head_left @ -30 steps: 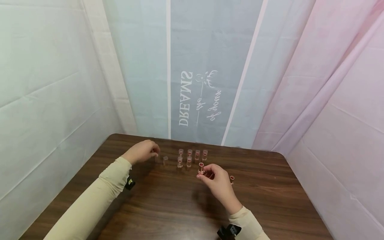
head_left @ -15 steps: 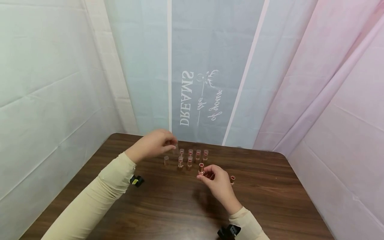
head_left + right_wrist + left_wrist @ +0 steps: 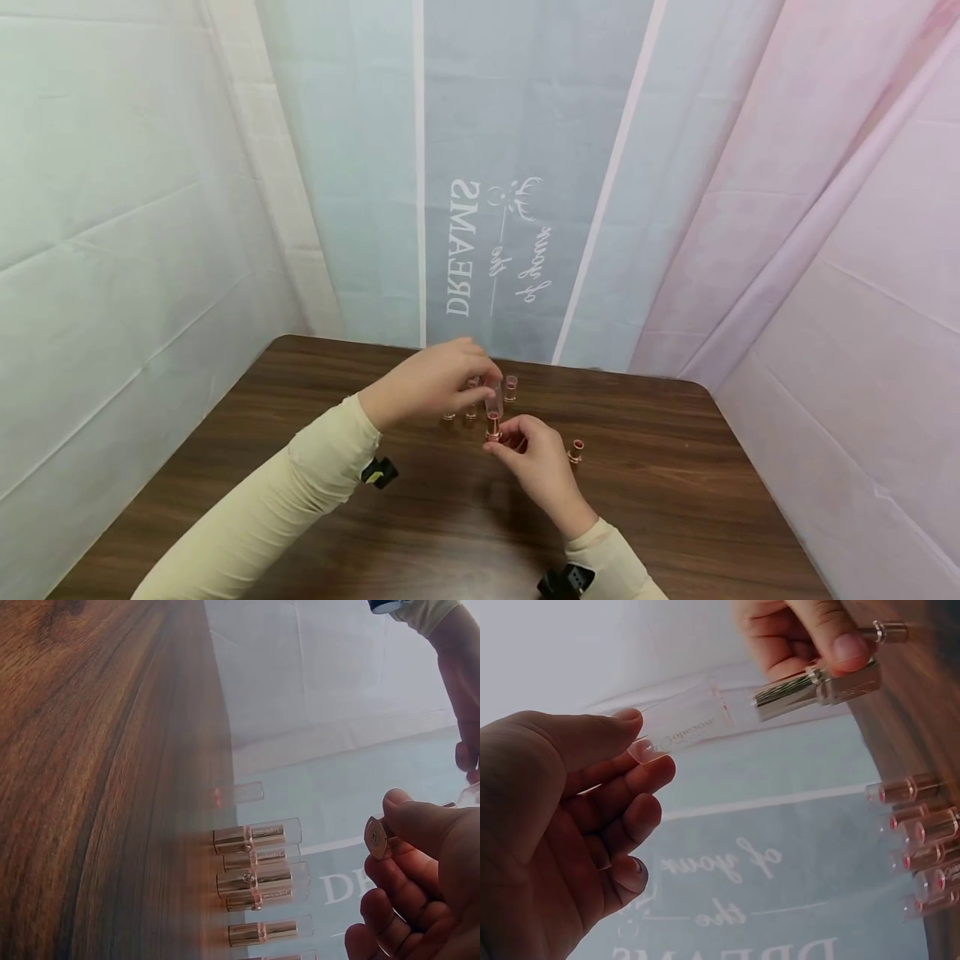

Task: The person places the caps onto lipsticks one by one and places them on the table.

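My left hand [image 3: 435, 382] pinches a clear lipstick cap [image 3: 682, 724] between thumb and fingers at its closed end. My right hand [image 3: 546, 468] grips the base of a rose-gold lipstick [image 3: 787, 696], upright in the head view. The cap is held over the lipstick's top, its open end close to it and roughly in line in the left wrist view. Behind the hands, several capped lipsticks [image 3: 255, 883] stand together on the table; the left hand partly hides them in the head view. Just right of the right hand stands an uncapped lipstick [image 3: 576, 451].
A loose clear cap [image 3: 244, 793] stands at the end of the capped group in the right wrist view. The dark wooden table [image 3: 660, 517] ends at a printed cloth backdrop [image 3: 525, 125], with pale cloth walls at both sides.
My left hand has picked up a clear cap from the left and carried it right, over the lipstick. The right hand keeps its grip and has barely moved.
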The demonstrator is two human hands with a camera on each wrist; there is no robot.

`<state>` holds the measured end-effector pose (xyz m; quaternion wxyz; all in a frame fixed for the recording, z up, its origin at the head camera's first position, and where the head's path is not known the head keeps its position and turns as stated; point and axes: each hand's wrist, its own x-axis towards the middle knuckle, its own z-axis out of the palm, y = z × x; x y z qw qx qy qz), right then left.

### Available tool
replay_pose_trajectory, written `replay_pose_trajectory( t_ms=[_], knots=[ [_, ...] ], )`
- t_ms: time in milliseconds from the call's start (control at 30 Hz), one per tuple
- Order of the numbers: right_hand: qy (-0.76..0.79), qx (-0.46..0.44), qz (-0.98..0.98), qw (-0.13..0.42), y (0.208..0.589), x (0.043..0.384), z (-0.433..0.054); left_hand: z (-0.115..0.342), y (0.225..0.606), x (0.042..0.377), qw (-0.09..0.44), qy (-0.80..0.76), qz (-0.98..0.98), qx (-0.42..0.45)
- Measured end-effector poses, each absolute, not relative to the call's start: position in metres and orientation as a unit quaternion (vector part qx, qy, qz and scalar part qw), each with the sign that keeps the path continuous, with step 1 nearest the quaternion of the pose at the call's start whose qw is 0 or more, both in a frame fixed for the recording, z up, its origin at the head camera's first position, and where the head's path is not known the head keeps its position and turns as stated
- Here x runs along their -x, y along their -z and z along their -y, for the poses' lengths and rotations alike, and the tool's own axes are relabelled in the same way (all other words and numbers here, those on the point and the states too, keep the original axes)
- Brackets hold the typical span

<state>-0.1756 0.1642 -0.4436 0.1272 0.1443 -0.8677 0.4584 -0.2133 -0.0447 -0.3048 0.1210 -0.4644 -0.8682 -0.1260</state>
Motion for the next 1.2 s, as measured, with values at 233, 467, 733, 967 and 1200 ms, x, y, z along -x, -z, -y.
replay_pose_trajectory(
  t_ms=[233,467,733,967,1200],
  knots=[
    [-0.462,-0.146,0.865,0.126,0.443,0.175,-0.163,0.040,0.315,0.213,0.119,0.101,0.873,0.463],
    [-0.464,-0.148,0.863,0.135,0.443,0.175,-0.163,0.036,0.321,0.214,0.112,0.091,0.873,0.466],
    [-0.468,-0.157,0.858,0.142,0.442,0.175,-0.165,0.031,0.327,0.213,0.097,0.090,0.873,0.469],
    [-0.447,-0.176,0.864,0.149,0.441,0.173,-0.165,0.028,0.330,0.211,0.103,0.089,0.869,0.476],
    [-0.437,-0.176,0.869,0.155,0.437,0.170,-0.164,0.029,0.329,0.209,0.102,0.117,0.862,0.482]
  ],
)
